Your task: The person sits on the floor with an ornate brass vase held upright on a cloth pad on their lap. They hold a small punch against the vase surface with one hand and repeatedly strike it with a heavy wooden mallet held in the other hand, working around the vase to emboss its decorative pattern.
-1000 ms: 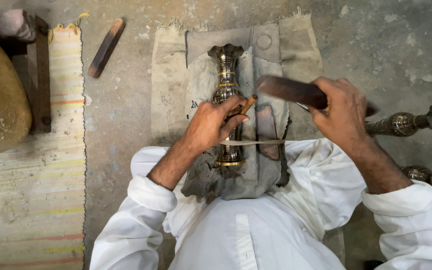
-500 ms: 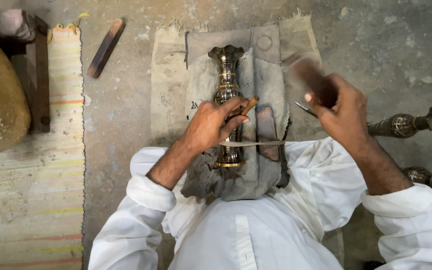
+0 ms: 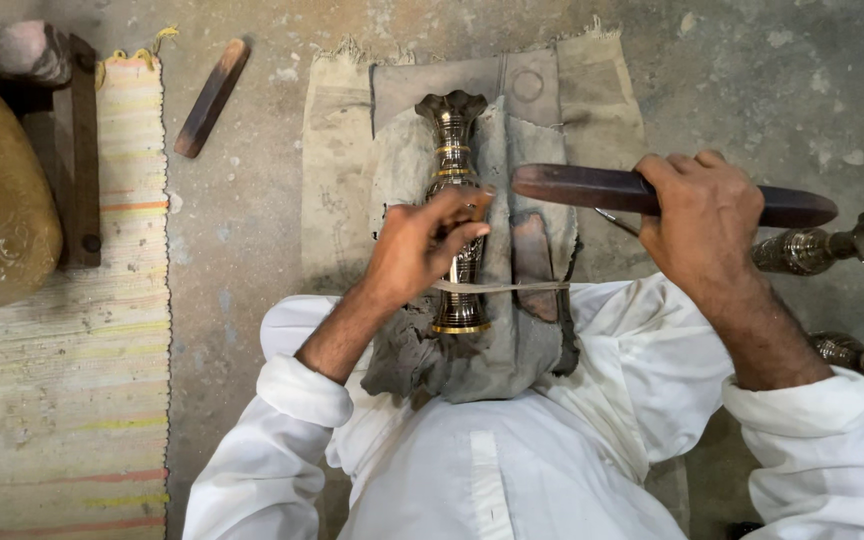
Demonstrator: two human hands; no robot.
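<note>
Left hand (image 3: 422, 250): fingers curled shut around a small tool, pinched against the side of the brass vase (image 3: 455, 215); the tool itself is mostly hidden by the fingers.

Right hand (image 3: 704, 215): closed in a full grip around the middle of a dark wooden mallet (image 3: 592, 187), held level above the cloth, its blunt end pointing toward the vase and close to the left fingertips.

Vase: lies lengthwise on grey padding cloth (image 3: 517, 340) over the person's lap, flared scalloped mouth pointing away from the body, foot toward the body. A thin cord (image 3: 512, 287) crosses the vase's lower part and the cloth.

Beneath: burlap sacking (image 3: 337, 180) on the concrete floor (image 3: 252, 240).

Surroundings: a wooden stick (image 3: 210, 97) lies on the floor near the striped rug (image 3: 72, 400) at the left edge. More brass pieces (image 3: 842, 245) lie at the right edge of the floor, just beyond the mallet's far end.
</note>
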